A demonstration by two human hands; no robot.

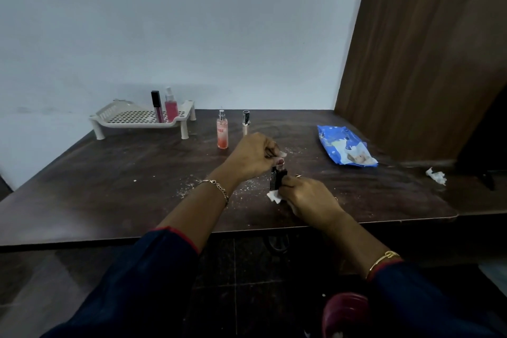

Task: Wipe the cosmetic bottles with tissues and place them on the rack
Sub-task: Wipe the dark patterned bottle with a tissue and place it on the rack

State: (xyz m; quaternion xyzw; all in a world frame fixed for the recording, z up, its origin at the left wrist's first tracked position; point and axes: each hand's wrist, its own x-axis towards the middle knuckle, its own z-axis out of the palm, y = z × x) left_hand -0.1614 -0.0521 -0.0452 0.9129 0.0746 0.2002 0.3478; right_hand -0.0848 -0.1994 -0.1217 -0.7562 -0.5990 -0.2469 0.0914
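The rack (109,118) sits far left of the hands, a spray bottle (222,132) stands just beyond the left hand (252,156), whose curled fingers pinch the top of the black bottle (277,180), while the right hand (308,197) clutches a tissue (274,196) against its base.

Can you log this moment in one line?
step: wiping | left hand: holds black bottle | right hand: holds tissue on it | rack: gloss tube, pink spray | table: peach spray, capped tube

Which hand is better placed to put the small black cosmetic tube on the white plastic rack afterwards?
Probably the left hand: it grips the top of the small black cosmetic tube, and the white plastic rack stands at the far left. The right hand holds the white tissue.
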